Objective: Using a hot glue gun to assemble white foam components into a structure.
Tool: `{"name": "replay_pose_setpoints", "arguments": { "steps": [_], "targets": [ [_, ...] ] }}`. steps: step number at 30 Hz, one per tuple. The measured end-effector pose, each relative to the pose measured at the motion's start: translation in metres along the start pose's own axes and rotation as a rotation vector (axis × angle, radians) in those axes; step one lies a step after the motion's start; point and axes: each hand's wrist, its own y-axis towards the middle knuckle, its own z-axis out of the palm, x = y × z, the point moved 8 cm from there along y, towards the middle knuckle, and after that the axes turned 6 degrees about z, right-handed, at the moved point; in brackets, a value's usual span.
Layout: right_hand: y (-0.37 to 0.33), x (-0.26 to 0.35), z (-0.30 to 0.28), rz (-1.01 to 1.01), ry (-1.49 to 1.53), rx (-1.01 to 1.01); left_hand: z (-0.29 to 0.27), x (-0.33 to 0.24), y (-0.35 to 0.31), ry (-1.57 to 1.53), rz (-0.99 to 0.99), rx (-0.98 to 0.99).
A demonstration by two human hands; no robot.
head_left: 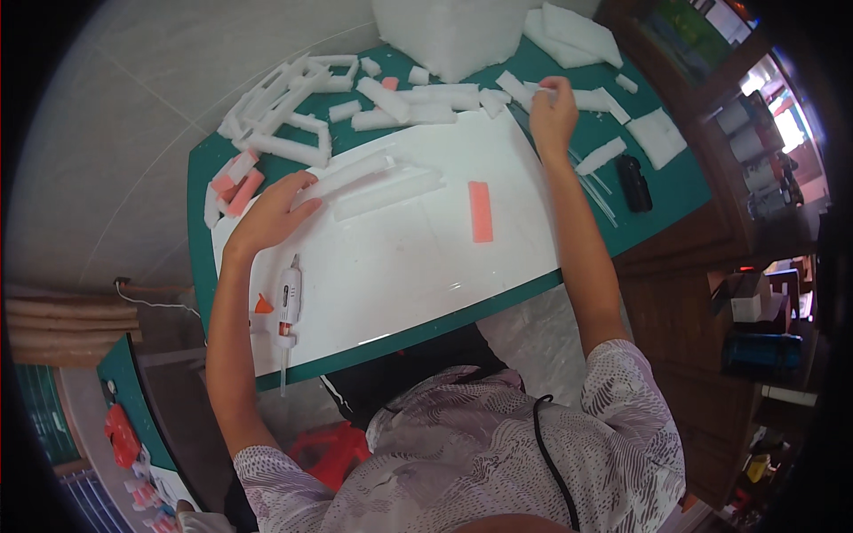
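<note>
My left hand [274, 213] rests over the white board [409, 275], its thumb and fingers closed about the near end of a white foam strip [354, 176]. Beside that strip lies a second white foam strip [391, 196]. Farther off to the right, my right hand [554, 111] reaches among loose foam at the back, fingers curled at a white foam piece [515, 90]; the fingertips partly hide what they pinch. A flat pink foam strip [481, 213] lies on the board between my arms. Close to my left forearm is a white glue gun [289, 300].
White foam frames [275, 102] stand at the back left, near pink blocks [236, 182]. A large white foam block [449, 35] rises at the back. Clear glue sticks [599, 197] and a black object [633, 184] lie right on the green tabletop [684, 191]. Wooden cabinets flank it.
</note>
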Motion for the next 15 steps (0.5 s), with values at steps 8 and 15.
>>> {"name": "replay_pose_setpoints", "arguments": {
  "steps": [8,15],
  "targets": [
    [-0.039,0.004,0.055,-0.143,-0.337,0.375,0.003,0.0,0.001,-0.021,-0.013,0.031],
    [-0.036,-0.008,0.056,-0.111,-0.314,0.426,0.004,-0.001,-0.003,-0.049,-0.015,0.04]
  ]
}}
